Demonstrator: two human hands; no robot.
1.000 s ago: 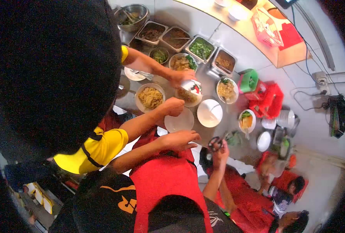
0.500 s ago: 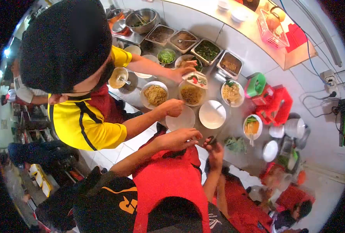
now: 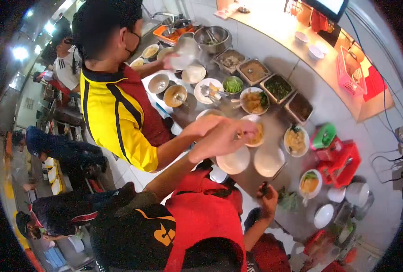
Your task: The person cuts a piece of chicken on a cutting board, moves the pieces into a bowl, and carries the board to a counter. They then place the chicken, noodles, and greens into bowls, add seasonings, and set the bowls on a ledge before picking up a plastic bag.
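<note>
My left hand (image 3: 222, 138) reaches out over the steel counter (image 3: 274, 122), fingers spread and blurred, above an empty white bowl (image 3: 233, 161) and next to a noodle bowl (image 3: 257, 134). A co-worker in a yellow shirt (image 3: 115, 118) has a hand (image 3: 203, 124) right beside mine. My right hand (image 3: 268, 196) rests at the counter's near edge, closed on dark scissors (image 3: 263, 186). A second empty bowl (image 3: 268, 159) lies between my two hands.
Filled noodle bowls (image 3: 296, 140) and a bowl with greens (image 3: 310, 182) stand to the right. Metal trays of toppings (image 3: 278, 86) line the back. A red basket (image 3: 342, 158) and loose greens (image 3: 289, 199) sit at the right. The co-worker's far hand (image 3: 174, 59) lifts a dish.
My left hand rose from the counter's near edge to above the bowls. My right hand dropped back toward the edge. The co-worker straightened and reached toward the far dishes; the view swung left.
</note>
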